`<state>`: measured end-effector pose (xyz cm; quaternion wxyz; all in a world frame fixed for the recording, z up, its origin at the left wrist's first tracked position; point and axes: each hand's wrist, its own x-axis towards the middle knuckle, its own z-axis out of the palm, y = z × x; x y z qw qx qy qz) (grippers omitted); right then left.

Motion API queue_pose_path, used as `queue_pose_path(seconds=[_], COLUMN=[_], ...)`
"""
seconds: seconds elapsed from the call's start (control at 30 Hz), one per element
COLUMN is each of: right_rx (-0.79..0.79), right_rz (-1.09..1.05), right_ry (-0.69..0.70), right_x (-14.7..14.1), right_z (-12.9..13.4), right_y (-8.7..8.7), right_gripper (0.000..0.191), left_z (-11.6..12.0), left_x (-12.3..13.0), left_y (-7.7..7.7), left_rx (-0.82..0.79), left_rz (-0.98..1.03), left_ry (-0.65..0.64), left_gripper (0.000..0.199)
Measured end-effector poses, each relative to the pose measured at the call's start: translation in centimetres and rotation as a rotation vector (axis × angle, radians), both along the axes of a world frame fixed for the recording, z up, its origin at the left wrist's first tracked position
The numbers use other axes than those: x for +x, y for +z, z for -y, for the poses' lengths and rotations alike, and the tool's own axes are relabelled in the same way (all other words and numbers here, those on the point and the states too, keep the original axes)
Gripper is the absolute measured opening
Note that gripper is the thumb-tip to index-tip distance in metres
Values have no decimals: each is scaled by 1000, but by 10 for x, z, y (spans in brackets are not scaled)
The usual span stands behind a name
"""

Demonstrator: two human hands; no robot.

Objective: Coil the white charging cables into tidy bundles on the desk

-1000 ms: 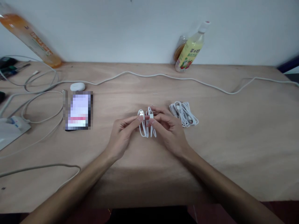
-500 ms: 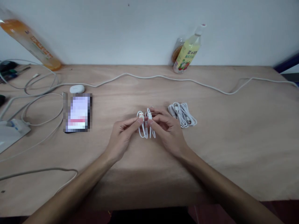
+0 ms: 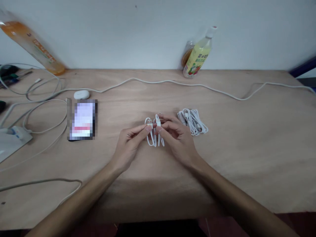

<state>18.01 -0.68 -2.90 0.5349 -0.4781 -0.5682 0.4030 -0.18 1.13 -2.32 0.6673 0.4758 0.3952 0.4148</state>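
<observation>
A coiled white cable is held between both hands above the middle of the wooden table. My left hand pinches one plug end of it, a metal USB connector that points away from me. Right beside it, my right hand pinches the other white connector, with the fingers curled behind the loops. The two plugs are side by side, a small gap apart. Just beyond my right hand lies a bundle of white cables on the table.
A phone and a white earbud case lie on the left. Tangled cables and a white power strip are at far left. A long white cable crosses behind. Near the wall stand a yellow bottle and an orange bottle.
The USB connector in my left hand has tilted slightly. Otherwise both hands and the coil hold nearly the same position.
</observation>
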Motion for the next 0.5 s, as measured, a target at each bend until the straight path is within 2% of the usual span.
queue_pose_path(seconds=[0.5], right_rx=[14], right_rz=[34], right_ry=[45], right_x=[1], right_z=[-1], right_y=[0], right_gripper=[18], left_z=[0], left_x=[0], left_y=[2], left_rx=[-8], left_rz=[-8], left_ry=[9], left_gripper=[23])
